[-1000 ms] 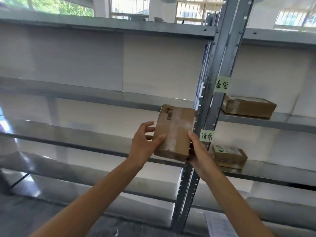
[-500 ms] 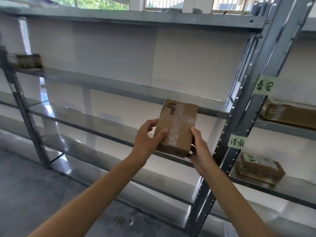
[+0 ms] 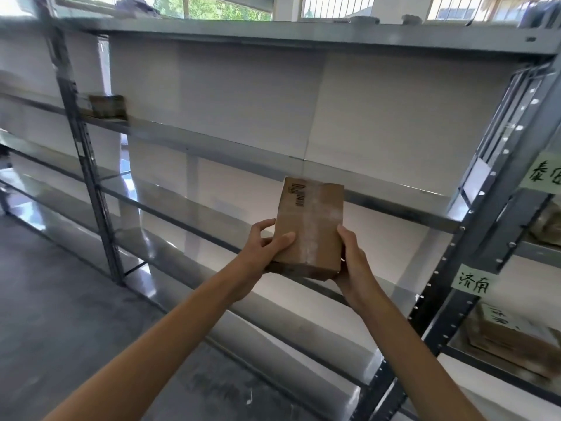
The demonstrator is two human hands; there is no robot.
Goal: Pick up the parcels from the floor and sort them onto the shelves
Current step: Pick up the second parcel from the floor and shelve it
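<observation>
Facing the grey metal shelving [image 3: 303,165], a flat brown cardboard parcel with a printed barcode [image 3: 309,229] is held upright in the air, pinched at its lower edges by the left hand [image 3: 261,247] and the right hand [image 3: 353,262]. The sorting step seems under way; next, a matching handwritten green label [image 3: 470,282] must be found, though none can be read here.

Both arms reach forward, left hand [image 3: 263,250] and right hand [image 3: 353,259] gripping, fingers [image 3: 283,239] curled.

Bright daylight via top windows [image 3: 334,6]; shelf [image 3: 182,205] glare, blurred left edge, wide-angle bending.
</observation>
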